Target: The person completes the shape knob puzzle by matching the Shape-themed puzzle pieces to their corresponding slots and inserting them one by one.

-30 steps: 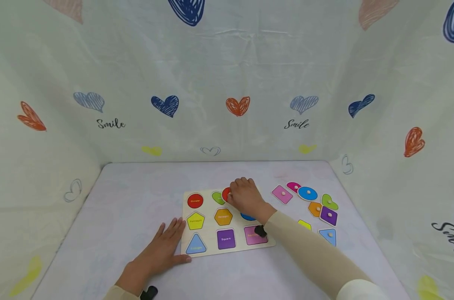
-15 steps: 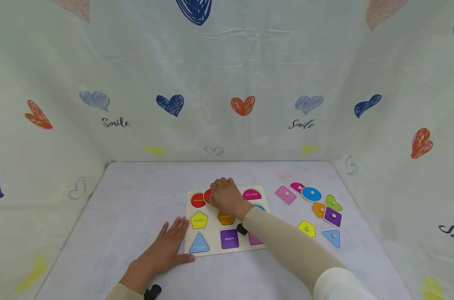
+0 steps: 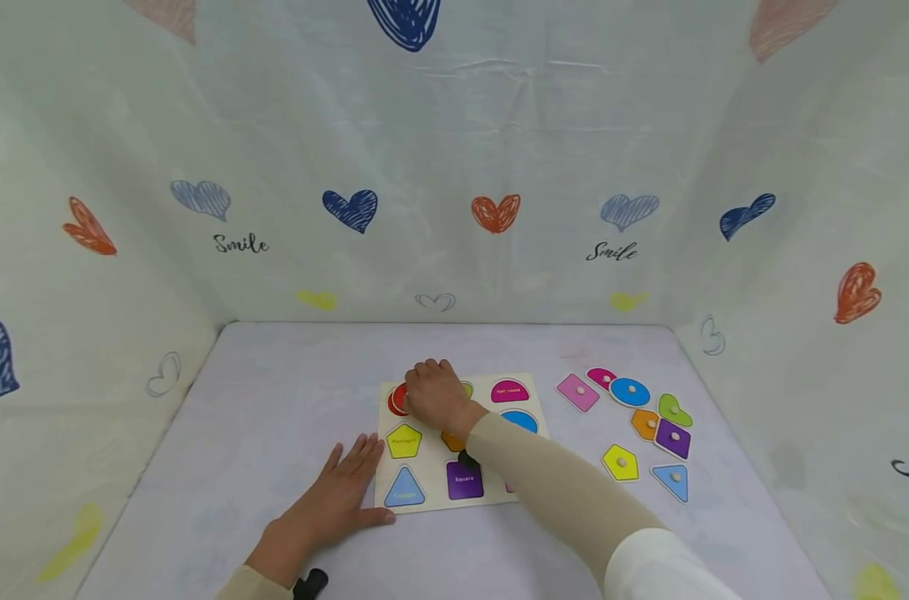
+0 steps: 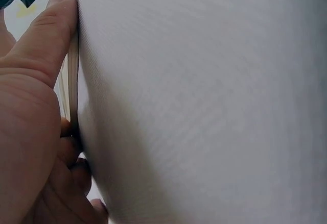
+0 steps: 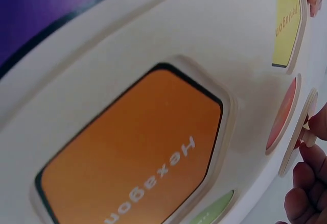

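Observation:
A pale puzzle board (image 3: 435, 482) with named colored shape recesses lies on the table. My right hand (image 3: 437, 395) is over its far left part, pinching a red circle puzzle piece (image 5: 293, 151) by its small knob. In the right wrist view the piece stands tilted close beside the red circle recess (image 5: 282, 116); in the head view the two overlap. The orange hexagon recess (image 5: 148, 152) is partly under my right wrist. My left hand (image 3: 334, 492) lies with fingers extended at the board's left edge, its thumb (image 4: 48, 35) along the near left corner.
Right of the board lie several loose knobbed pieces: a pink rectangle (image 3: 577, 392), a blue oval (image 3: 630, 392), a green heart (image 3: 674, 409), a purple square (image 3: 673, 438), a yellow pentagon (image 3: 621, 462) and a blue triangle (image 3: 673, 481) among them. A heart-printed curtain (image 3: 424, 125) surrounds the table.
My right hand has carried the red circle piece leftward, from above the heart recess to the circle recess. My left hand stays at the board's edge. The head view has shifted slightly.

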The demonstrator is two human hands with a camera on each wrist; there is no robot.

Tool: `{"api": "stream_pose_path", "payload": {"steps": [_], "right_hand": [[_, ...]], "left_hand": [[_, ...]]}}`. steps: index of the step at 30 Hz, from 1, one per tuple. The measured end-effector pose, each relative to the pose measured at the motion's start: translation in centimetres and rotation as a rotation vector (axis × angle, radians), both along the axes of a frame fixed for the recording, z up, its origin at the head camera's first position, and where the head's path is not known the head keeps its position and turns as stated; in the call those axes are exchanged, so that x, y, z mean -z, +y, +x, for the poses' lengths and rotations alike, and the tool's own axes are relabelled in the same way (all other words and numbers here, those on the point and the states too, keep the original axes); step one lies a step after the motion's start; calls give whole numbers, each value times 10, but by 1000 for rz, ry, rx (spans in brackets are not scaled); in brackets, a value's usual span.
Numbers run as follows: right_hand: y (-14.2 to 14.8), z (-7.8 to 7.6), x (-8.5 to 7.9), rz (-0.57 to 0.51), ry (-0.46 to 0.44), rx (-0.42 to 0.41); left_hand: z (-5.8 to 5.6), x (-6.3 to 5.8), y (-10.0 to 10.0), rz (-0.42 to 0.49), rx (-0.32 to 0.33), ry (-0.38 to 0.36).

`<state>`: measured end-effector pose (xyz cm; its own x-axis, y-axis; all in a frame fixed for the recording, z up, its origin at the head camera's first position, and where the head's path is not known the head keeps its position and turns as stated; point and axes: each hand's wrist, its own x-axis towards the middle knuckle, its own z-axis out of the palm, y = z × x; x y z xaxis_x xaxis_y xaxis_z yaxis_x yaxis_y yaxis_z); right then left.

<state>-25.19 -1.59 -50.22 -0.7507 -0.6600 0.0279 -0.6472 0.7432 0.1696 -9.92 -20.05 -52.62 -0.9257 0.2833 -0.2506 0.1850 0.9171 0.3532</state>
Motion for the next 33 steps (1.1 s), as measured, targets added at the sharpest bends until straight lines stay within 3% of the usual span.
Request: {"api": "stream_pose_path", "payload": {"steps": [33], "right_hand": [[-12, 0, 11, 6, -26, 18]], "left_hand": [[2, -1, 1, 12, -8, 2]]}}
